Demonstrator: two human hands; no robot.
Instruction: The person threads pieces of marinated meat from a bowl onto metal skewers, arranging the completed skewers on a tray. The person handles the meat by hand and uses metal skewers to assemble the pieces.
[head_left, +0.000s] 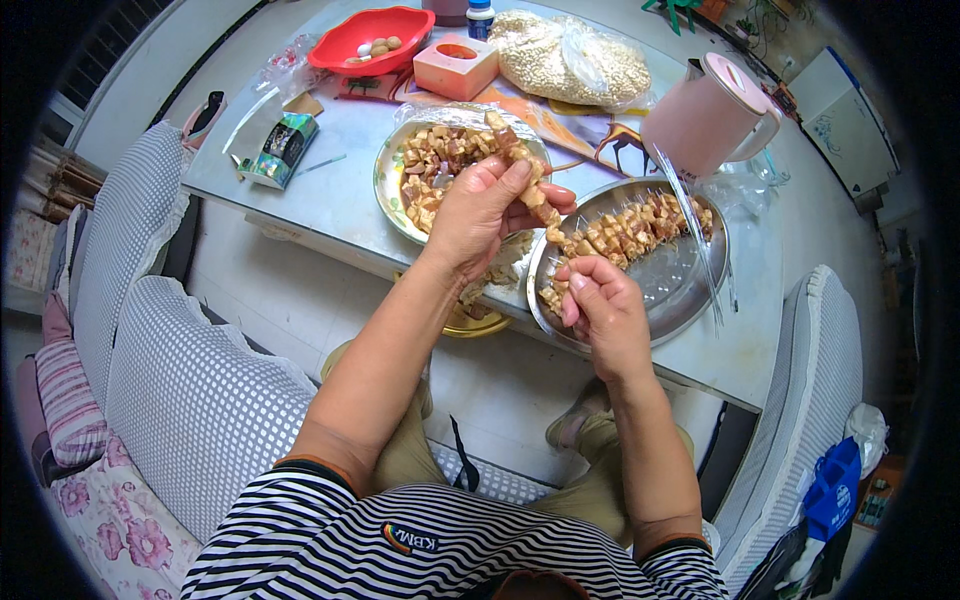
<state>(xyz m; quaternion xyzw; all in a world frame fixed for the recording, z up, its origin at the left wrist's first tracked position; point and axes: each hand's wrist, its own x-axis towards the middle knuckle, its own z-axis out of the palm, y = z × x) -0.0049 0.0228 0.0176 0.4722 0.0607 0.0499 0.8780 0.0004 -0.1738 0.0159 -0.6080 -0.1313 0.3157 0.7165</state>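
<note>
My left hand (487, 206) holds a meat skewer (534, 196), threaded with raw marinated chunks, slanting between its thumb and fingers. Below its lower end, my right hand (600, 300) is pinched, in line with the skewer; the thin rod there is hard to make out. Behind my left hand stands a patterned bowl (386, 176) of cut marinated meat (442, 150), with clear plastic wrap at its far rim. Under and beyond my right hand lies a round metal tray (667, 300) with a row of loaded skewers (637, 229). Several bare metal skewers (694, 225) rest across its right side.
A pink kettle (701, 120) stands behind the tray. Farther back are a bag of puffed grain (570, 64), a tissue box (456, 67) and a red bowl (337, 52). A green pack (281, 150) lies left. A golden basin (476, 324) sits below the table edge.
</note>
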